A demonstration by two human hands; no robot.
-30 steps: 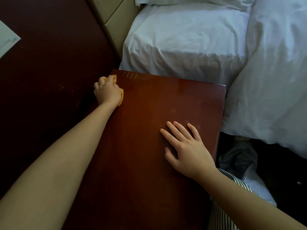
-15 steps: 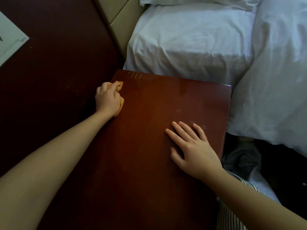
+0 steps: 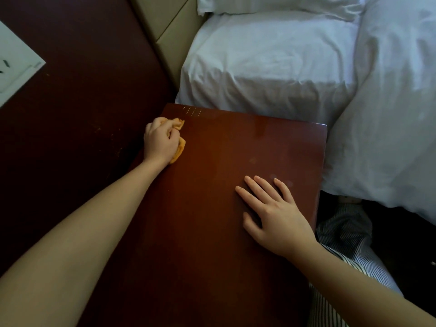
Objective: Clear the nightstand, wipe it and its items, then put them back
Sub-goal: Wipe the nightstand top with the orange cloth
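The reddish-brown wooden nightstand top (image 3: 212, 220) fills the middle of the head view and carries no items. My left hand (image 3: 160, 141) grips a crumpled orange cloth (image 3: 180, 147) and presses it on the top near the far left corner. Part of the cloth sticks out beyond my fingers. My right hand (image 3: 273, 215) lies flat on the right side of the top, fingers straight and spread, holding nothing.
A bed with white sheets (image 3: 271, 67) and a white duvet (image 3: 389, 114) borders the nightstand's far and right sides. A dark brown panel (image 3: 70, 114) runs along the left, with a white sheet of paper (image 3: 14, 64) on it. Striped fabric (image 3: 342, 234) shows at lower right.
My left hand with the cloth has slid a little toward me and rightward along the left edge. My right hand has stayed flat in place.
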